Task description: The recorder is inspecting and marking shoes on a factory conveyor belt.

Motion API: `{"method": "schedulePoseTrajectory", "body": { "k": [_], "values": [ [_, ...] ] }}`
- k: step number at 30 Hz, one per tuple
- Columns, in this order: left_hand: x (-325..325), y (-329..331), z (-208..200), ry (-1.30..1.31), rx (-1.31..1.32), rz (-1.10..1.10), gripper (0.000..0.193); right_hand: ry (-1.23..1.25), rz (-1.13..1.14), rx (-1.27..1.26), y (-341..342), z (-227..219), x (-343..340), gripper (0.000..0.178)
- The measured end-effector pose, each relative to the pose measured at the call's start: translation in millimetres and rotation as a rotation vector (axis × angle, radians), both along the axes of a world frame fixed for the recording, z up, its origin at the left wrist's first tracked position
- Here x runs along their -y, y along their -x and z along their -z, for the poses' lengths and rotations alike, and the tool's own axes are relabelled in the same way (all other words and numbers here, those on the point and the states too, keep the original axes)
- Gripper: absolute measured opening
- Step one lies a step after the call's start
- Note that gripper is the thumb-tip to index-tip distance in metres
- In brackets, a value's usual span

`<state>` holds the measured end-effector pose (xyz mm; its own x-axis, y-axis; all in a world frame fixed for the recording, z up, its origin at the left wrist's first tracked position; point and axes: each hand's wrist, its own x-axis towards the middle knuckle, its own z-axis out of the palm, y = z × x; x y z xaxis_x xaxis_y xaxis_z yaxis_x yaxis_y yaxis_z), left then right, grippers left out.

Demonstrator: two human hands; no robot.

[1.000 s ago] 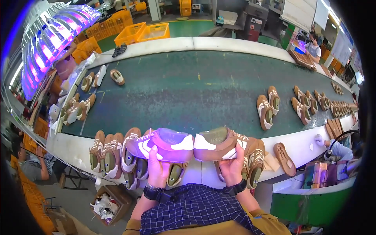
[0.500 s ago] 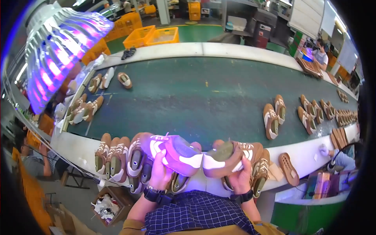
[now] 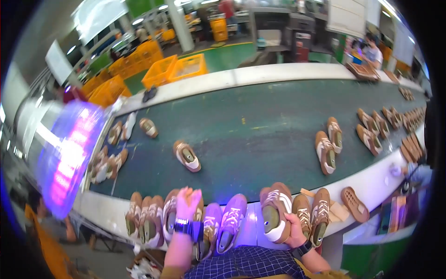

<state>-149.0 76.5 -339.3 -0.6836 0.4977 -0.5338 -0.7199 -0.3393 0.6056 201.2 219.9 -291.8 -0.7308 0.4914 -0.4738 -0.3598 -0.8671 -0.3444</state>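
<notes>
My right hand grips a brown sneaker with white trim, laces and an olive inside, held at the near edge with its toe pointing away from me. My left hand is lifted over the row of shoes, fingers apart and nothing in them. Beyond it on the green belt lies a single brown sneaker. Two sneakers tinted purple by the light, one of them this sneaker, stand between my hands. More brown sneakers line the ledge left of my left hand; a pair stands right of my right.
A lamp glowing purple hangs at left. Several sneakers sit on the green belt at both ends. A loose brown sole lies on the white ledge at right. Yellow crates and a seated person are beyond the belt.
The sneaker from my left hand is gone from it, and one now lies on the belt. My left hand has opened. My right hand has turned its sneaker toe-away. The view has shifted.
</notes>
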Motion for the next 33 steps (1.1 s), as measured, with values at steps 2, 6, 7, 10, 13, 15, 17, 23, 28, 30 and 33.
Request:
{"method": "schedulePoseTrajectory", "body": {
  "k": [2,6,7,10,13,15,17,23,28,30,33],
  "values": [
    [9.8,-22.6,1.8,0.013,-0.26,0.091,0.021,0.017,-0.134,0.002,12.1,-5.5,-16.2,0.055],
    [16.9,-47.7,-11.7,0.038,0.049,0.166,0.02,-0.114,-0.216,-0.191,102.9,-8.9,-88.0,0.054],
    [21.0,-53.1,-5.7,0.037,0.042,0.186,0.021,-0.17,-0.221,-0.249,141.5,-13.0,-112.3,0.054],
    [11.4,-64.1,4.6,0.086,-0.009,0.261,0.024,-0.294,-0.212,-0.428,258.1,-15.9,-191.9,0.049],
    [-20.0,-60.7,1.6,0.086,-0.038,0.357,0.024,-0.401,-0.062,-0.169,318.1,11.9,-244.2,0.056],
    [-20.9,-54.5,3.1,0.093,-0.049,0.356,0.025,-0.494,0.004,0.07,330.9,18.2,-231.0,0.052],
    [-8.7,-59.1,8.3,0.107,-0.039,0.338,0.025,-0.709,0.024,0.205,297.8,21.8,-209.5,0.052],
    [-20.3,-80.6,11.2,0.11,-0.034,0.426,0.025,-1.47,0.65,1.574,78.6,62.6,-284.3,0.032],
    [-41.4,-92.3,4.4,0.084,-0.079,0.48,0.026,-1.014,0.246,1.815,-64.9,123.5,-343.4,0.045],
    [-49.1,-93.9,-1.0,0.076,-0.11,0.487,0.026,-0.963,0.053,1.613,-76.2,131.5,-350.6,0.051],
    [-78.0,-105.7,-13.1,0.137,-0.134,0.573,0.028,-0.892,0.048,1.362,-74.7,129.6,-341.0,0.053]
  ]
}}
